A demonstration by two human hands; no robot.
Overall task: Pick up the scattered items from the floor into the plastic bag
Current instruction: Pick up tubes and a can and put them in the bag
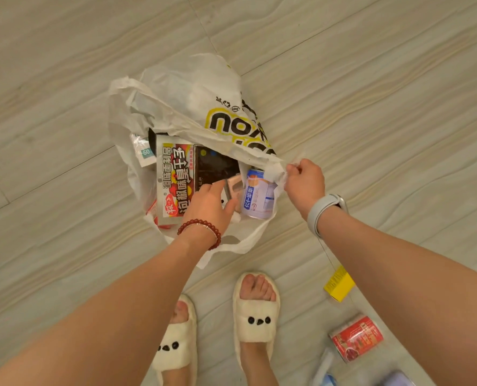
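A white plastic bag (pixel 192 90) with yellow and black print lies open on the floor. Inside it are a red snack packet (pixel 176 179), a dark box (pixel 216 164), a blue-white can (pixel 259 197) and a small pinkish pack (pixel 235 185). My left hand (pixel 209 204), with a red bead bracelet, reaches into the bag, its fingers on the pinkish pack and the dark box. My right hand (pixel 304 181), with a grey watch on the wrist, pinches the bag's rim and holds it up. On the floor at the lower right lie a yellow box (pixel 339 285) and a red can (pixel 355 338).
My feet in cream slippers (pixel 255 316) stand just below the bag. A clear bottle (pixel 323 366) and a bluish object (pixel 396 380) lie at the bottom right edge. The floor is pale wood-look tile.
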